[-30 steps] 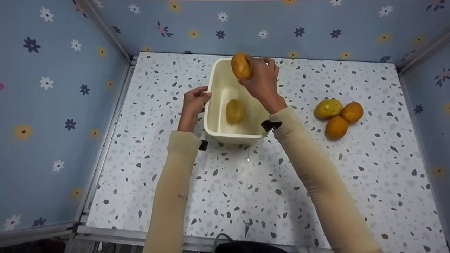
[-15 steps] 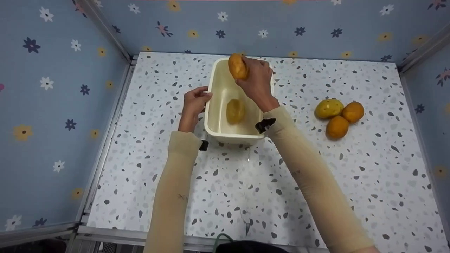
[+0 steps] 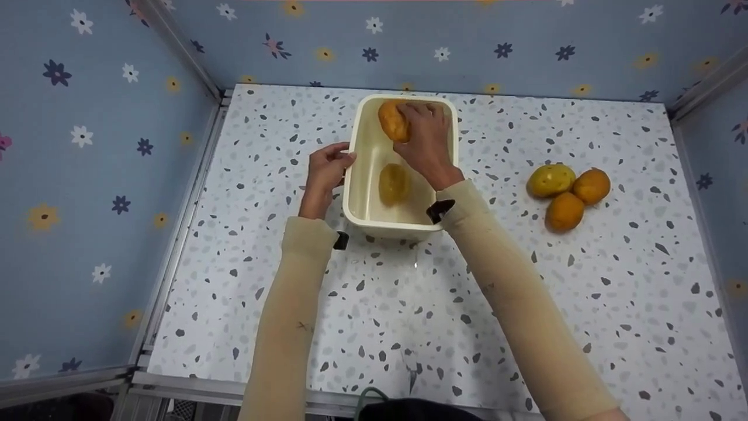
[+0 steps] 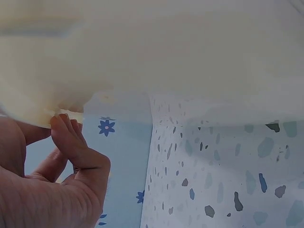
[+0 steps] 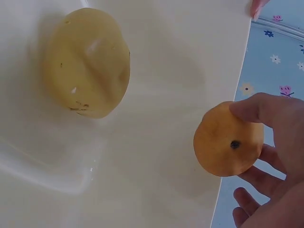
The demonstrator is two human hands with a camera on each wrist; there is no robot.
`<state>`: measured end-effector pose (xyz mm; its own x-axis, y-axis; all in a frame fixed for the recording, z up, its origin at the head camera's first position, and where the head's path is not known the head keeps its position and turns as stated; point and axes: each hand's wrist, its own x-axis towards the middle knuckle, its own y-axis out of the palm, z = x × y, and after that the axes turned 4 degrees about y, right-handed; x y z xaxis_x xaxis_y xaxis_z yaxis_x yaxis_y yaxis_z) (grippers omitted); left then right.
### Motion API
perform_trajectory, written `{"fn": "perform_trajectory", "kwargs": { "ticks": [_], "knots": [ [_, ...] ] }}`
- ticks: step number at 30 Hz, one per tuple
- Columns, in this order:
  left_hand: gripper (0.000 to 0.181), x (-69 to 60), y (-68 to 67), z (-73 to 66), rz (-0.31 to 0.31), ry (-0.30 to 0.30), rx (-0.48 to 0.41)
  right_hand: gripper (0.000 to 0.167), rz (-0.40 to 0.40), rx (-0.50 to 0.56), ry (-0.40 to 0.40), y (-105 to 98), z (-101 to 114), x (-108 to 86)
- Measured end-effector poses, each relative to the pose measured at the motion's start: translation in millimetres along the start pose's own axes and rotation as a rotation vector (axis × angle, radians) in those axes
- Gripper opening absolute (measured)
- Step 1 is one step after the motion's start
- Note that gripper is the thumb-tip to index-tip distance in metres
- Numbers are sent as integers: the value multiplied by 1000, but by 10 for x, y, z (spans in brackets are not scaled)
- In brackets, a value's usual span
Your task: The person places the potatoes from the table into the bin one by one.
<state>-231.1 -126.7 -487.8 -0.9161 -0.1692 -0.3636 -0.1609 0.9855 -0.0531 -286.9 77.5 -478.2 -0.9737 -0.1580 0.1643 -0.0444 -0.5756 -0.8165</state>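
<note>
A cream plastic bin stands at the back middle of the table. At its left side my left hand pinches the rim between thumb and fingers; the left wrist view shows the fingers bent up against the edge. My right hand grips an orange mango inside the far end of the bin. The right wrist view shows a dark stem scar on the mango. On the bin's floor lies a yellow potato, apart from the held mango.
To the right of the bin, a yellow-green potato and two orange mangoes, one at the right and one nearer, lie clustered together. Flower-patterned panels enclose the speckled table at the back and sides.
My right hand has moved left and lowered the mango from above the far rim into the bin. My left hand keeps its hold on the rim.
</note>
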Motion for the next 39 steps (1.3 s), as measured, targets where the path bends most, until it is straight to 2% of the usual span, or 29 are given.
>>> {"fn": "perform_trajectory", "kwargs": {
  "ticks": [6, 15, 20, 31, 39],
  "knots": [
    [34, 1, 5, -1, 2, 9, -12, 62, 58, -28, -74, 17, -50, 0],
    [34, -11, 7, -12, 2, 0, -8, 60, 161, -65, -107, 36, -79, -26],
    [36, -16, 2, -16, 3, 9, -13, 58, 192, -70, -130, 45, -86, -31],
    [35, 0, 10, -9, -2, -4, -23, 54, 227, -78, -148, 41, -90, -32],
    [34, -12, 15, 16, -4, 49, -16, 54, 222, -99, -131, 44, -93, -15]
  ]
}}
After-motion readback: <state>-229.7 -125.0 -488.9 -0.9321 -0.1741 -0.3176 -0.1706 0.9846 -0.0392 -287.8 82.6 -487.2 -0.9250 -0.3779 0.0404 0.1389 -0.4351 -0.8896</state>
